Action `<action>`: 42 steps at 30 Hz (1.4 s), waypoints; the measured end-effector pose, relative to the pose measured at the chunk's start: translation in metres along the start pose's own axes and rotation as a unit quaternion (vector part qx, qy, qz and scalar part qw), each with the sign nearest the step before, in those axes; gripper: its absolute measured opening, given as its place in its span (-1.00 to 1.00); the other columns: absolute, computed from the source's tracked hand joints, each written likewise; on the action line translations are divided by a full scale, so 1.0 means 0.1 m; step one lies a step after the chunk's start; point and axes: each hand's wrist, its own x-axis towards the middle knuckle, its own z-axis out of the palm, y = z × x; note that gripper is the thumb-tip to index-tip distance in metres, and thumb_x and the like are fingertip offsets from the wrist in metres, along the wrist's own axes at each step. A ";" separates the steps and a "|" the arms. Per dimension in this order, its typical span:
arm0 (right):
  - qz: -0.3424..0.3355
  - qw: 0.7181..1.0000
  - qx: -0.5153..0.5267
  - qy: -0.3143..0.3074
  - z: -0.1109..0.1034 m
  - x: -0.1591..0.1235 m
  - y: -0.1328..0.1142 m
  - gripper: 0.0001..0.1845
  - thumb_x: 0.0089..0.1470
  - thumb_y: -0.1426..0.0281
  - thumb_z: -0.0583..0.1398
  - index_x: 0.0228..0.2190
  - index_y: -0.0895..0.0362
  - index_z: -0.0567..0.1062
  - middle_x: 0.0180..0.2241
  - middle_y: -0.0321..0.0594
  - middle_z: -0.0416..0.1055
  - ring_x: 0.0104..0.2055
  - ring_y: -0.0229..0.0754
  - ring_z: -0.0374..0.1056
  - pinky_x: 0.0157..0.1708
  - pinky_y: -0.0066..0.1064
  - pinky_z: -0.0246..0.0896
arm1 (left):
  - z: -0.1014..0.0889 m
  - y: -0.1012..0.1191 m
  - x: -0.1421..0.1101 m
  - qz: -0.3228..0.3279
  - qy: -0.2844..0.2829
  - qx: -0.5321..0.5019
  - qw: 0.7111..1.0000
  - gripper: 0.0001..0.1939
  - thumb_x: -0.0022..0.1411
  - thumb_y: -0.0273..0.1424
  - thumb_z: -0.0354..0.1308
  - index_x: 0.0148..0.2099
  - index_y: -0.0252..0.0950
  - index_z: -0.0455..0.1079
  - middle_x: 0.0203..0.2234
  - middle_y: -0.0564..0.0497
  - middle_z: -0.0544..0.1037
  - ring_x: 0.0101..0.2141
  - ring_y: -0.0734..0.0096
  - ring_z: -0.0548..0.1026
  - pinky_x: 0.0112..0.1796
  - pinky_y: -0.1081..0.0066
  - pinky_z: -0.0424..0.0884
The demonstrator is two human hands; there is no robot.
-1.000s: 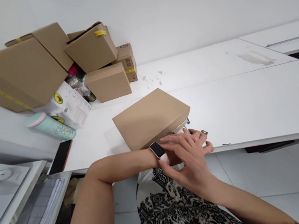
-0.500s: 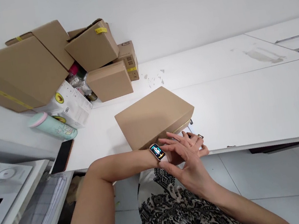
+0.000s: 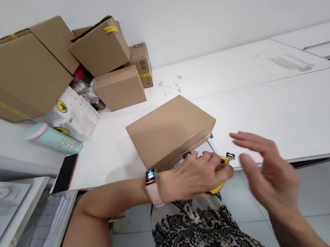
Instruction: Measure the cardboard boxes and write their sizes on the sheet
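Observation:
My left hand (image 3: 193, 176) is closed around a yellow-and-black object (image 3: 218, 188) at the table's front edge. The fingers cover most of it, so its kind is unclear. A watch (image 3: 150, 176) with a pale strap is on the left wrist. A small black notched piece (image 3: 230, 156) shows just beyond the fingertips. Behind the hand lies a closed brown cardboard box (image 3: 170, 126), with something white and small dark pieces, partly hidden, along its front side. My right hand (image 3: 271, 173) is raised to the right, fingers apart and holding nothing, slightly blurred.
Several cardboard boxes (image 3: 101, 49) are stacked at the back left. Beside them stand white avocado-print boxes (image 3: 82, 116) and a mint green bottle (image 3: 55, 138). A dark phone (image 3: 65, 174) lies on the white table (image 3: 278, 116). White appliance with dials (image 3: 1, 195) at far left.
My right hand has left the watch on the left wrist and moved right. The left hand has turned back down, showing the yellow-and-black object in it.

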 end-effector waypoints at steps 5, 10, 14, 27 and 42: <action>0.186 0.950 0.194 -0.158 -0.08 0.18 0.19 -0.58 0.34 0.14 -0.02 0.04 0.00 0.47 0.02 -0.08 0.49 0.02 -0.03 0.44 0.04 -0.01 0.35 | -0.37 -0.14 -0.46 -0.008 0.099 0.000 0.995 -0.17 0.03 -0.08 0.34 0.23 -0.25 0.05 0.08 -0.25 0.41 0.01 -0.02 0.47 -0.18 0.17 0.52; 0.190 0.882 0.327 -0.282 0.27 0.52 0.05 -0.55 0.30 0.07 0.03 -0.02 0.08 0.48 -0.20 -0.09 0.51 -0.20 -0.14 0.45 -0.14 -0.17 0.43 | -0.52 -0.25 -0.67 -0.106 0.178 -0.043 0.977 -0.13 -0.07 -0.24 0.41 0.21 -0.16 0.04 0.00 -0.11 0.43 -0.08 0.12 0.52 -0.16 0.24 0.50; 0.199 0.886 0.313 -0.277 0.47 0.74 0.02 -0.56 0.22 0.01 0.13 -0.11 0.11 0.45 -0.38 -0.19 0.44 -0.38 -0.20 0.39 -0.35 -0.28 0.40 | -0.51 -0.35 -0.74 -0.144 0.198 -0.126 0.961 -0.14 -0.11 -0.28 0.44 0.19 -0.13 0.10 0.00 -0.10 0.40 -0.05 0.09 0.48 -0.11 0.20 0.48; 0.204 0.875 0.308 -0.313 0.52 1.36 0.36 -0.65 0.00 0.12 0.32 -0.56 0.11 0.45 -0.59 -0.38 0.31 -0.54 -0.35 0.16 -0.50 -0.42 0.10 | -0.58 -0.46 -0.74 -0.248 0.235 -0.549 0.763 -0.28 -0.09 0.02 0.38 0.07 -0.19 0.33 -0.17 -0.08 0.58 -0.26 0.09 0.58 -0.35 0.28 0.52; 0.273 0.839 0.411 -0.229 0.98 1.70 1.58 -0.60 -0.08 0.21 0.36 -0.17 0.10 0.60 -0.16 -0.18 0.53 -0.23 -0.20 0.36 -0.07 -0.20 0.25 | -0.71 -0.90 -1.47 -0.406 0.298 -0.478 0.719 -0.39 0.01 -0.05 0.32 0.07 -0.24 0.44 -0.14 -0.16 0.63 -0.27 0.00 0.60 -0.39 0.28 0.56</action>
